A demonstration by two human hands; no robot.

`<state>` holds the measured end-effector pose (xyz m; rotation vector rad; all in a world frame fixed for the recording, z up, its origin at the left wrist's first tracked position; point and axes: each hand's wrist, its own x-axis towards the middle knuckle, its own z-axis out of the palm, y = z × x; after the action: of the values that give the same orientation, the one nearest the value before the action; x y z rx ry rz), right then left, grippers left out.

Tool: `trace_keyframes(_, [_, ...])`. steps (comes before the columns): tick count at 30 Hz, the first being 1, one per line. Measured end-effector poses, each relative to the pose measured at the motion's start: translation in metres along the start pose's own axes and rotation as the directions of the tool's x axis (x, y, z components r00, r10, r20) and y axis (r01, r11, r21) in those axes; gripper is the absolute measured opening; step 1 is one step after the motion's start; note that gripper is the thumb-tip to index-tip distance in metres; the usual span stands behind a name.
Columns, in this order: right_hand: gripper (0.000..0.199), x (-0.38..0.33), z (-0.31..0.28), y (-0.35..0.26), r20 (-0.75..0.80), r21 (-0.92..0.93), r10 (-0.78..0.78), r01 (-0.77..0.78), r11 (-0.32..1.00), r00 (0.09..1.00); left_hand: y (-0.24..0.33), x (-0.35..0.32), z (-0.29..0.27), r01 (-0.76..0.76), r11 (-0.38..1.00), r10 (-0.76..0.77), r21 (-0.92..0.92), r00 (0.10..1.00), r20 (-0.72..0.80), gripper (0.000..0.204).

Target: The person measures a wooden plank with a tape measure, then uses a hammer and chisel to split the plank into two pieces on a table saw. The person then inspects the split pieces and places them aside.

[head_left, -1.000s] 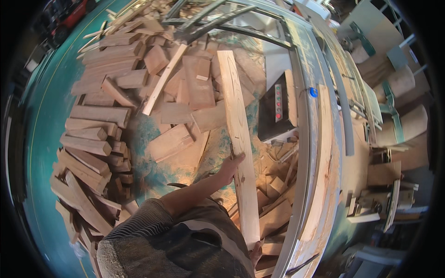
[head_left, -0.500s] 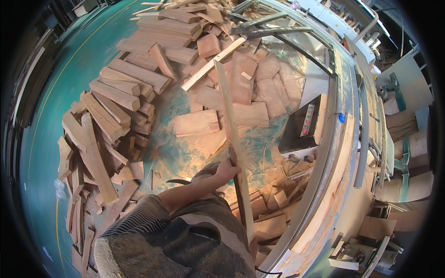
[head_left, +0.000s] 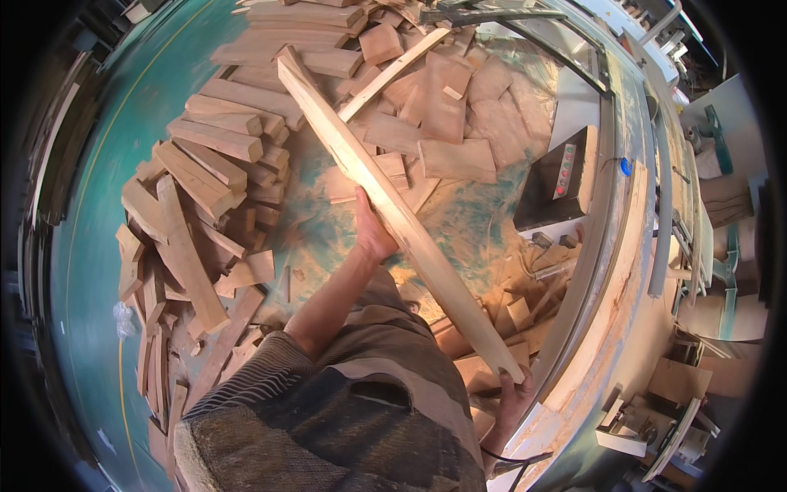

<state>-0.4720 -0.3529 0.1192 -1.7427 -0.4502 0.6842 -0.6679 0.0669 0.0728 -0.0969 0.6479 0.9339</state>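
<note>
A long pale wooden plank [head_left: 385, 201] runs diagonally from the upper left down to the lower right, held above the floor. My left hand [head_left: 373, 234] grips it near its middle from below. My right hand [head_left: 515, 398] holds its near end, close to the curved bench edge [head_left: 607, 295]. Under the plank lies the green floor [head_left: 459, 217], dusted with sawdust.
Heaps of short wood offcuts [head_left: 205, 189] cover the floor to the left and at the top. A black control box [head_left: 561, 176] with round buttons stands to the right. More scraps [head_left: 516, 303] lie beside the bench. Machinery and metal rails fill the right side.
The plank has swung from nearly upright in the picture to a slant, its far end going left. My left hand has slid farther along it, and the view has shifted.
</note>
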Motion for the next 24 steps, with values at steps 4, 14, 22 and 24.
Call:
trace_keyframes(4, [0.036,0.001,0.023,-0.017,-0.015,-0.226,-0.032,0.027,0.974,0.999,0.026,-0.008,0.014,-0.013,0.998,0.015,-0.061,0.999,0.029,0.064])
trace_keyframes(14, [0.038,0.023,0.120,-0.012,-0.034,-0.551,-0.365,0.287,0.783,0.931,0.111,0.052,-0.030,0.055,0.960,0.029,-0.273,0.955,0.296,0.039])
trace_keyframes(22, [0.041,0.071,0.219,-0.062,0.078,-0.736,-0.563,0.429,0.525,0.823,0.186,0.096,-0.012,0.147,0.867,0.228,-0.477,0.732,0.642,0.031])
trace_keyframes(24, [0.048,0.082,0.234,-0.069,0.102,-0.727,-0.553,0.441,0.526,0.827,0.200,0.099,-0.011,0.122,0.859,0.273,-0.498,0.713,0.646,0.032])
